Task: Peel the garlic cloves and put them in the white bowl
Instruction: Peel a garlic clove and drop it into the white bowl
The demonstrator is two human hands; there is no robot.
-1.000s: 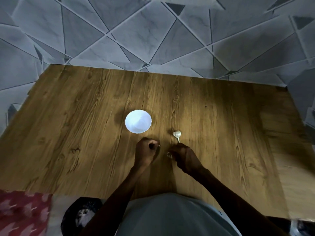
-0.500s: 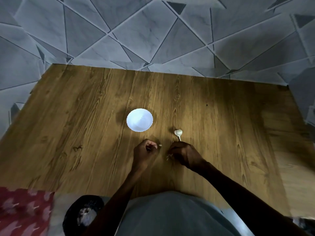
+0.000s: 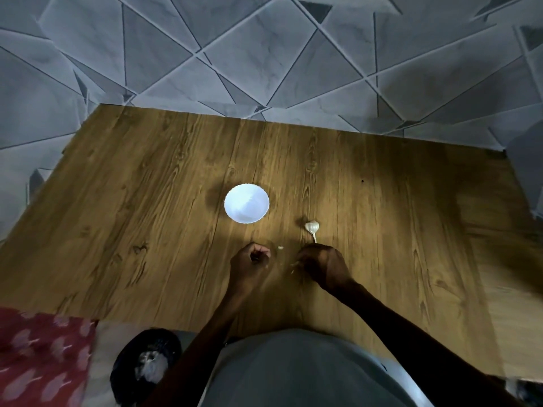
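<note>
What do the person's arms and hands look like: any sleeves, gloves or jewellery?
The left hand and right hand are bare, with no gloves. The left forearm and right forearm are bare too; no sleeve shows on what is in view. No ring, watch or bracelet can be made out, though the light is dim. A grey garment covers the torso.

Left hand (image 3: 249, 261), right hand (image 3: 322, 265), both curled

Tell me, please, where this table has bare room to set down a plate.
The widest bare wood is left of the white bowl, out to the left edge of the table, and right of the garlic bulb. The strip behind the bowl is free too. Crowded: between bowl, bulb, left hand and right hand, where a pale scrap lies.
</note>
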